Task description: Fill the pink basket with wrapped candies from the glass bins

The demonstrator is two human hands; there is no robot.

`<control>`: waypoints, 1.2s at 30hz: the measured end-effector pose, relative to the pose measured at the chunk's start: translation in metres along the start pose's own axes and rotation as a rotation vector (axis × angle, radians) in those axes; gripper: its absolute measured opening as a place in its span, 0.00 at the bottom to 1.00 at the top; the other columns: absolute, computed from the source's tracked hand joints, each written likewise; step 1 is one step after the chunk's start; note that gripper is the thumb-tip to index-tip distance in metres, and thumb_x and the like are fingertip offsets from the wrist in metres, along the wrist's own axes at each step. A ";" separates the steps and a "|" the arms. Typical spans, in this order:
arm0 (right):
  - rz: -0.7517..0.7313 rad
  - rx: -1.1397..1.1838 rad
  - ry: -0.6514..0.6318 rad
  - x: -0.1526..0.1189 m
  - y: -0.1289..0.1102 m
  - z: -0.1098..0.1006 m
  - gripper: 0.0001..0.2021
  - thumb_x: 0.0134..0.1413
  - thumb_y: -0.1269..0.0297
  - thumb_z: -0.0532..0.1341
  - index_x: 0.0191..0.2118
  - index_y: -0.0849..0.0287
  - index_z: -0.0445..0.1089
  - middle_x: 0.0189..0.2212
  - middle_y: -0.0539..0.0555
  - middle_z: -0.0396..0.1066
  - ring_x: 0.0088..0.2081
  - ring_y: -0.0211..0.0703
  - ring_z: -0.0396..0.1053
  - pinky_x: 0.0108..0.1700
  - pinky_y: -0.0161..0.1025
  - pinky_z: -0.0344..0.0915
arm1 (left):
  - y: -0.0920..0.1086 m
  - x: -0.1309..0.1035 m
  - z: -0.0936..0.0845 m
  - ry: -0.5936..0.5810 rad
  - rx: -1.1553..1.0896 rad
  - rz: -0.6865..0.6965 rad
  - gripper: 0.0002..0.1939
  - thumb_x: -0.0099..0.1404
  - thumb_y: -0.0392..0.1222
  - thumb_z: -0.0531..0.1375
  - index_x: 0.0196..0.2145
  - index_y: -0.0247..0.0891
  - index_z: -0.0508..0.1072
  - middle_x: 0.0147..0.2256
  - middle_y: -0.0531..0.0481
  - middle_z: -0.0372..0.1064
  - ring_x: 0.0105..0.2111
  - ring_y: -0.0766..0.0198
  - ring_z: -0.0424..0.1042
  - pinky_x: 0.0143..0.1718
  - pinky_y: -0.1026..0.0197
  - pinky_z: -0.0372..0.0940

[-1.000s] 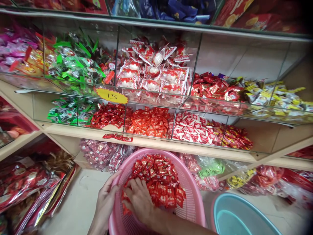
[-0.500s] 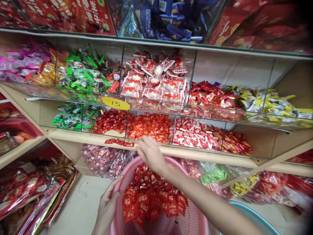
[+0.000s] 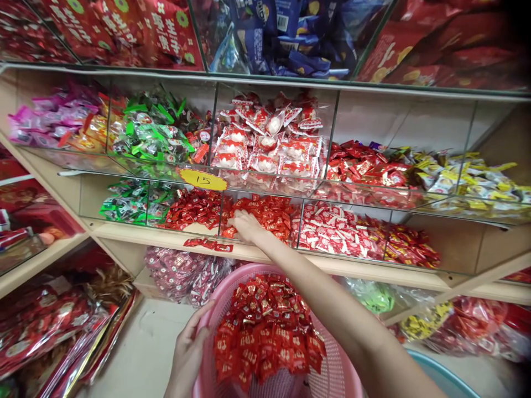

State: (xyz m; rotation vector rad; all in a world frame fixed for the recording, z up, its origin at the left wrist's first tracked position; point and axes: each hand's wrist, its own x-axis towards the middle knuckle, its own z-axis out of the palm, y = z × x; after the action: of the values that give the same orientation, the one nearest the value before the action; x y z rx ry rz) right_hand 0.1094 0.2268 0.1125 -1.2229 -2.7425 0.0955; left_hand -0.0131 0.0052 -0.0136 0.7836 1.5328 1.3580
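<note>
My left hand grips the left rim of a pink plastic basket, thumb inside and fingers outside. Inside the basket lies a heap of red wrapped candies. My right hand reaches over the basket into a lower shelf compartment of orange-red candies. Its fingers are bent down at the candies near the front left of that compartment; whether they hold any is hidden. A few dark red candies lie in a row on the wooden shelf edge, left of my right hand.
Clear dividers separate green-wrapped candies, red-and-white packets and yellow-and-white ones. A yellow price tag hangs above the lower row. Bagged goods lie at lower left, and a teal rim shows at lower right.
My right hand has moved from the wooden shelf edge up and forward into the orange-red candies. My left hand stays on the basket rim. The view has shifted slightly.
</note>
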 end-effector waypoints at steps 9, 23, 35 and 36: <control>-0.018 0.666 0.356 -0.066 0.003 -0.011 0.13 0.48 0.62 0.65 0.39 0.61 0.65 0.33 0.49 0.63 0.35 0.37 0.61 0.39 0.36 0.60 | -0.002 0.001 -0.001 0.005 0.022 -0.012 0.23 0.54 0.38 0.57 0.49 0.40 0.71 0.54 0.48 0.65 0.57 0.56 0.59 0.59 0.57 0.48; 0.619 1.773 -0.071 -0.235 -0.017 0.095 0.18 0.40 0.53 0.68 0.33 0.59 0.66 0.24 0.47 0.69 0.26 0.36 0.69 0.30 0.33 0.64 | 0.002 -0.003 0.005 0.011 0.005 -0.068 0.26 0.53 0.39 0.58 0.51 0.40 0.69 0.54 0.48 0.66 0.54 0.55 0.63 0.54 0.59 0.56; 0.716 1.511 0.068 -0.261 0.008 0.113 0.20 0.42 0.48 0.66 0.35 0.59 0.69 0.26 0.50 0.70 0.28 0.38 0.69 0.31 0.36 0.64 | 0.008 -0.005 0.009 0.027 -0.012 -0.088 0.24 0.51 0.40 0.59 0.48 0.40 0.71 0.54 0.47 0.66 0.56 0.54 0.60 0.53 0.59 0.57; 0.694 1.471 0.075 -0.259 0.007 0.114 0.19 0.42 0.47 0.65 0.33 0.59 0.69 0.24 0.49 0.69 0.27 0.38 0.67 0.29 0.35 0.62 | 0.009 -0.005 0.009 0.027 -0.006 -0.085 0.24 0.51 0.40 0.58 0.48 0.40 0.71 0.54 0.47 0.66 0.56 0.54 0.60 0.53 0.59 0.57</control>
State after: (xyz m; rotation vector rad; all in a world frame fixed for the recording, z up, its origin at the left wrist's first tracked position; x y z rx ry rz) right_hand 0.2689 0.0387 -0.0267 -1.3487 -1.2427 1.6383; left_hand -0.0035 0.0061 -0.0037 0.6911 1.5651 1.3153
